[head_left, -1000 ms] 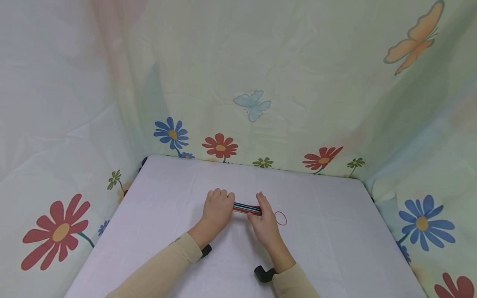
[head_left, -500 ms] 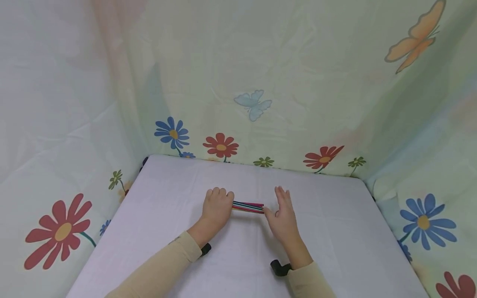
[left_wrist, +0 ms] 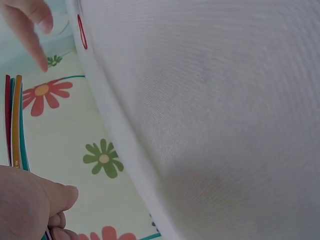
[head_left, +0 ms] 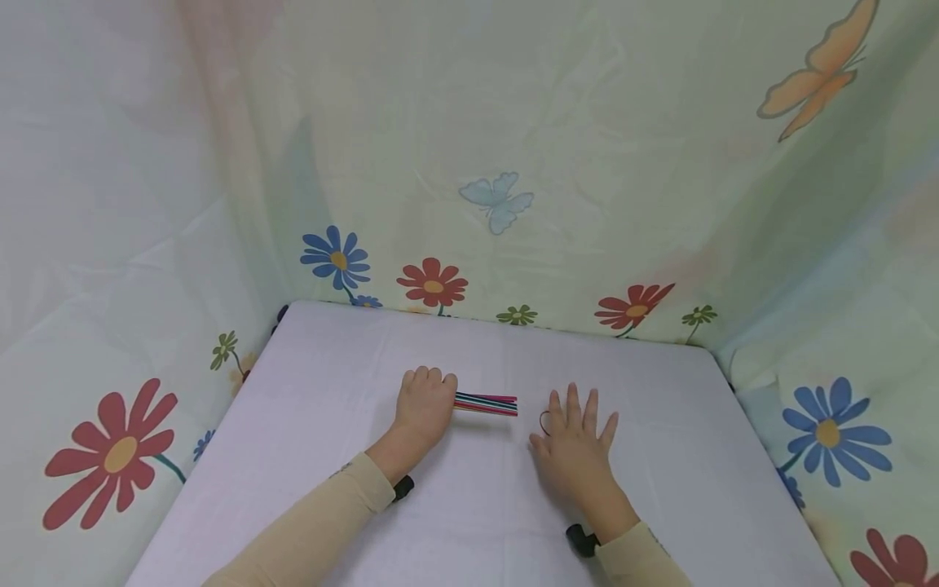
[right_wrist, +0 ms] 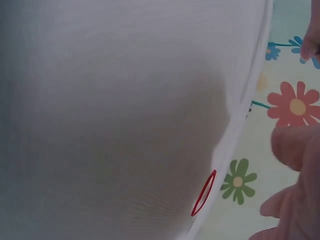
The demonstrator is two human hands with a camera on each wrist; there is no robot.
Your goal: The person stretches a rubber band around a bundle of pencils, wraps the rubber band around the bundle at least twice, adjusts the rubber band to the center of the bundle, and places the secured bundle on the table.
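My left hand [head_left: 425, 412] grips a bundle of coloured pencils [head_left: 487, 403], held level above the white table. Their ends stick out to the right past the fist. In the left wrist view, maroon, teal and orange-yellow pencils [left_wrist: 17, 120] rise above the thumb. My right hand [head_left: 579, 456] is spread, palm down, over the table to the right of the pencils, holding nothing. A thin red rubber band [head_left: 544, 422] lies on the cloth, partly covered by its fingers. The right wrist view shows the whole red loop [right_wrist: 204, 193] near that hand's fingers [right_wrist: 290, 147].
A white cloth covers the table [head_left: 352, 350]. Curtains printed with flowers and butterflies [head_left: 499, 202] enclose its back and both sides. A black wrist-camera piece [head_left: 582, 540] sits under the right wrist, another [head_left: 403, 487] under the left.
My right hand has come off the pencils' right end, moved right and spread its fingers over the rubber band. The left hand keeps its grip, nearly still.
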